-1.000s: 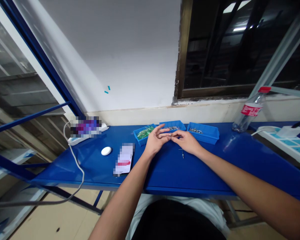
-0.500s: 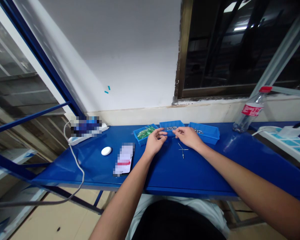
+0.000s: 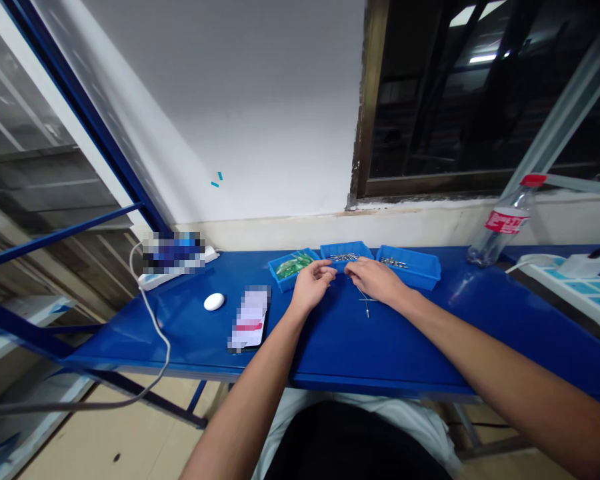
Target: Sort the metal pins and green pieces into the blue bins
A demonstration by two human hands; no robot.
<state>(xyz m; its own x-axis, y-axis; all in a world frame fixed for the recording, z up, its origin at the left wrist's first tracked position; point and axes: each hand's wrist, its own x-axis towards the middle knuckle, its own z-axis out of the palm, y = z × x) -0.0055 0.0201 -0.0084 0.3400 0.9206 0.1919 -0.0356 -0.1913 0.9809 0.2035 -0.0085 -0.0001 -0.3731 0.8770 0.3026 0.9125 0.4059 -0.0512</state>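
My left hand [image 3: 314,285] is closed, thumb and fingers drawn together, just in front of the left blue bin [image 3: 283,287], which holds green packets [image 3: 291,265]. Close to its right, my right hand [image 3: 375,277] has its fingers curled down before the middle blue bin [image 3: 335,249]. Anything between the fingers of either hand is too small to make out. Small metal pins [image 3: 344,257] lie in the middle bin. On the tabletop under my right hand are a few thin metal pins, one with a thicker end like a blind rivet [image 3: 367,310].
The right blue bin [image 3: 425,268] holds more metal pieces. A phone [image 3: 250,320] and a white oval object [image 3: 214,302] lie left on the blue table [image 3: 360,357]. A plastic bottle [image 3: 505,223] and a power strip [image 3: 590,287] stand right; a cable [image 3: 163,333] hangs over the left edge.
My right hand has turned down and its fingers have curled lower, covering part of the loose pins. The fingers of my left hand have drawn closer together.
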